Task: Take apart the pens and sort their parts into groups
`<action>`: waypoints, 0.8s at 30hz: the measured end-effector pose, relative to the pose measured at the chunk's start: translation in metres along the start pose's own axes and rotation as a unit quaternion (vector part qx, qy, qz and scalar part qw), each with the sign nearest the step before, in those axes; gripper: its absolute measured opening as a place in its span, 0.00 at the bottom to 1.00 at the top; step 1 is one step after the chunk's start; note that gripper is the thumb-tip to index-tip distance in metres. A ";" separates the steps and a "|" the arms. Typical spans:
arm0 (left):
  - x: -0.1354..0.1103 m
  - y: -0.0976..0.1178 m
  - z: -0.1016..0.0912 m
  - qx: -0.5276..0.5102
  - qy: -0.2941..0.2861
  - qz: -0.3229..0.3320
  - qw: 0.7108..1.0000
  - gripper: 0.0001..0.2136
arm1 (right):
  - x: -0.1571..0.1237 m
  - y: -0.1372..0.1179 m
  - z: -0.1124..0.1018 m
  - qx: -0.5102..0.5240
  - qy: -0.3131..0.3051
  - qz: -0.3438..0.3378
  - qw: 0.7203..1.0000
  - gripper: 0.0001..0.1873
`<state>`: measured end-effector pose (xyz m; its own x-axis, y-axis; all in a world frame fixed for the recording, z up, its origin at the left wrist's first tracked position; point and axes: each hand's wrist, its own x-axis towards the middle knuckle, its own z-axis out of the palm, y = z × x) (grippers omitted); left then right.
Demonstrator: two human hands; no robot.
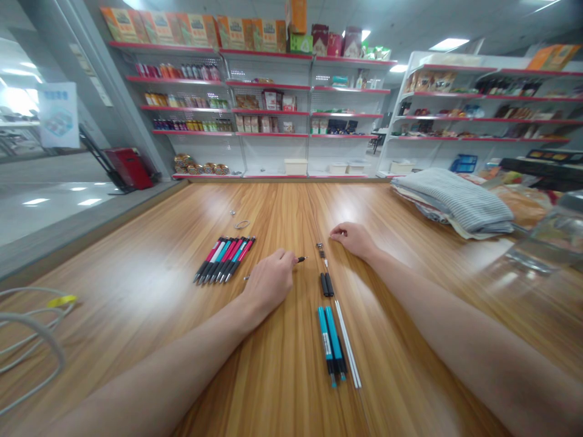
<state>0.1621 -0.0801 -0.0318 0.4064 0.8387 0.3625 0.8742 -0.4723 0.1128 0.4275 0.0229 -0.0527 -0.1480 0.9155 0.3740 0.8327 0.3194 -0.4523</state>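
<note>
My left hand [272, 276] is closed around a slim pen [301, 260]. A black end with a thin tip sticks out to the right of the fingers, and a small silvery end shows on the left; the middle is hidden. My right hand [353, 238] rests on the table with fingertips pinched; whatever is between them cannot be seen. Close to it lie small metal parts [320, 247], then two black grips [327, 284], two blue pen barrels [328, 334] and thin white refills [348, 346]. Left of my left hand, several pens [224, 260] lie in a slanted row.
A thin ring [241, 224] and a tiny metal piece [232, 212] lie farther back on the wooden table [282, 206]. White cables [40, 328] curl at the left. Folded striped cloth [455, 200] and a clear container [546, 237] sit at the right. Stocked shelves [268, 112] stand beyond.
</note>
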 end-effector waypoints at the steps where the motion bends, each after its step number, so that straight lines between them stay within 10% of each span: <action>1: 0.000 0.001 -0.001 0.001 -0.001 -0.002 1.000 0.12 | 0.001 -0.001 0.001 -0.006 0.004 -0.003 1.000 0.10; 24: 0.006 0.000 0.005 -0.013 0.009 -0.009 1.000 0.13 | 0.024 -0.021 0.016 0.123 -0.066 -0.077 0.987 0.11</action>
<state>0.1659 -0.0743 -0.0339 0.3854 0.8425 0.3764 0.8744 -0.4638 0.1428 0.3981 0.0422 -0.0476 -0.3439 0.8702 0.3530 0.6428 0.4921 -0.5871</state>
